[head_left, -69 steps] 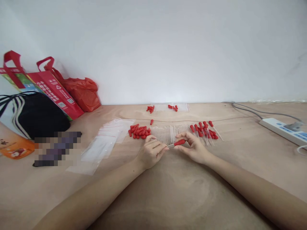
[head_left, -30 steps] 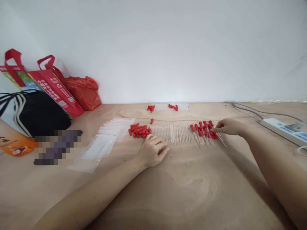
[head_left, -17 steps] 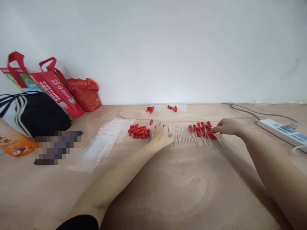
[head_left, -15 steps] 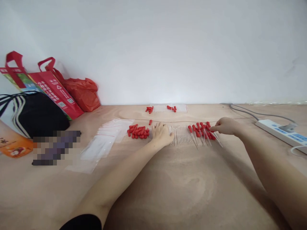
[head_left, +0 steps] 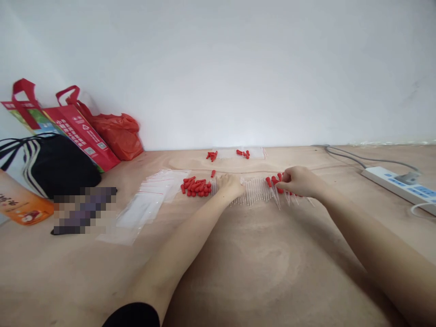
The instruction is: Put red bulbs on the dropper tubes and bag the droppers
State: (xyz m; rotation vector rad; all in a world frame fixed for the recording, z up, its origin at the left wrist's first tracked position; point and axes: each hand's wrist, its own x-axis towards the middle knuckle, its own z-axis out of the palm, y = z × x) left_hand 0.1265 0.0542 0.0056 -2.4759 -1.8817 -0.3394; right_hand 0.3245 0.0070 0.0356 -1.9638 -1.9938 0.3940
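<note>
My left hand (head_left: 230,187) rests over a row of thin clear glass tubes (head_left: 258,191), fingers curled down among them. Its fingertips are hidden, so what they grip does not show. Just left of it lies a heap of red rubber bulbs (head_left: 196,186), with one single red bulb (head_left: 213,173) behind. My right hand (head_left: 299,181) reaches in from the right, thumb and fingers together at a group of droppers (head_left: 269,181), clear tubes with red bulbs on them. The hand covers most of that group, and whether a dropper is between its fingertips cannot be made out.
Clear zip bags (head_left: 150,200) lie left of the bulbs. Another bag (head_left: 228,153) with red bulbs lies by the wall. A power strip (head_left: 402,181) with cables stands right. At far left are a black drawstring bag (head_left: 64,165), red bags (head_left: 117,134) and an orange packet (head_left: 25,204).
My right hand has moved left, from the outer end of the dropper group to over its bulbs. My left hand's fingers have curled in more and moved slightly right.
</note>
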